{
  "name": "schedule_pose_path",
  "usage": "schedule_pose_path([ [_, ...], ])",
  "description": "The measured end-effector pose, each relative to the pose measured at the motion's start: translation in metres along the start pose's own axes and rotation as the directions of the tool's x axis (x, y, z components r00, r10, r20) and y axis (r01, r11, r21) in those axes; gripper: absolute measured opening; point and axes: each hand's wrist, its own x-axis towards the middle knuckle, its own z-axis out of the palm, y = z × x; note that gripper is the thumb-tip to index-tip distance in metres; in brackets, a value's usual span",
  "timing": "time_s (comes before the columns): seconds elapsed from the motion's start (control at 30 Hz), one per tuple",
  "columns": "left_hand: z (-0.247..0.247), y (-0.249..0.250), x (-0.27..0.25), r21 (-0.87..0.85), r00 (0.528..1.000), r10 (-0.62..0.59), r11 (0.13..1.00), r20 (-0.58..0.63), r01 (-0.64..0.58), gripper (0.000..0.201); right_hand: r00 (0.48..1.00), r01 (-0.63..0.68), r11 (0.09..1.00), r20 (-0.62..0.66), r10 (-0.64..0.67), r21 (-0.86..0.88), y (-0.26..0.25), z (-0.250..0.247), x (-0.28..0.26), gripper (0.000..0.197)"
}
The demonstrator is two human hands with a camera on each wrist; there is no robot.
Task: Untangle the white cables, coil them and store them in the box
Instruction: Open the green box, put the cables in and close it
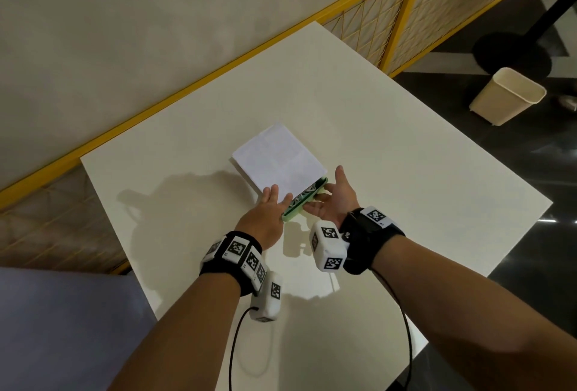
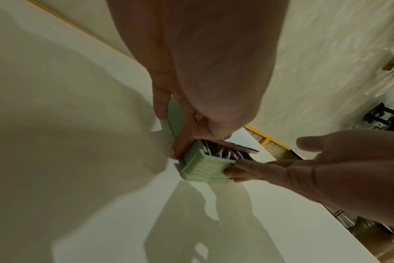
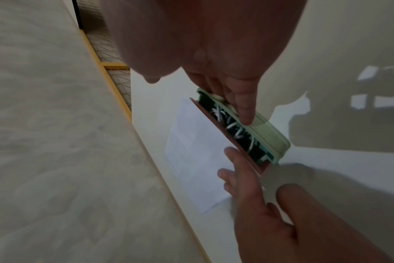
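An indoor public-looking room: white table point(image 1: 406, 172), yellow lattice partition point(image 1: 368, 25), cream wastebin point(image 1: 505, 97), dark tiled floor point(image 1: 530, 156).

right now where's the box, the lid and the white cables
box point(image 2: 202, 169): left wrist view, on its ribbed green end wall.
lid point(image 1: 278, 159): head view, on its white top face.
white cables point(image 3: 233, 125): right wrist view, on one strand inside the gap.

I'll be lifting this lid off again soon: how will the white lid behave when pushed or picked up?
The white lid looks flat and thin, so probably stiff and light. Lying across the green box with a gap left, it likely slides easily under the left hand. Unlikely to roll.
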Motion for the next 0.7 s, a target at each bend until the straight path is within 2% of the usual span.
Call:
schedule_pose_path([
  [0.13,0.000,0.001,0.001,-0.004,1.000,-0.009,1.000,0.006,0.009,0.066,1.000,0.011,1.000,-0.009,-0.011,-0.024,-0.002,0.005,-0.001,0.066],
  [0.3,-0.001,0.001,-0.003,-0.043,0.999,-0.012,0.999,-0.039,0.010,0.067,0.998,0.029,0.992,-0.046,-0.035,-0.120,0.001,-0.002,-0.006,0.066],
  [0.43,0.000,0.000,-0.013,-0.044,0.981,0.038,0.998,-0.192,-0.047,0.069,0.994,0.074,0.971,-0.056,-0.090,-0.229,0.003,-0.025,-0.017,0.061],
  [0.5,0.000,-0.003,-0.022,-0.097,0.973,0.034,0.994,-0.229,-0.058,0.068,0.996,0.071,0.956,-0.031,-0.083,-0.286,0.001,-0.045,-0.025,0.054],
  [0.6,0.007,-0.022,-0.055,-0.228,0.986,-0.043,0.974,-0.161,0.005,0.056,0.998,0.052,0.895,-0.001,-0.058,-0.442,-0.003,-0.080,-0.041,0.044],
  [0.7,0.026,-0.053,-0.099,-0.302,0.981,-0.149,0.947,-0.121,0.106,0.051,0.996,0.042,0.827,-0.038,-0.076,-0.560,-0.002,-0.108,-0.054,0.036],
])
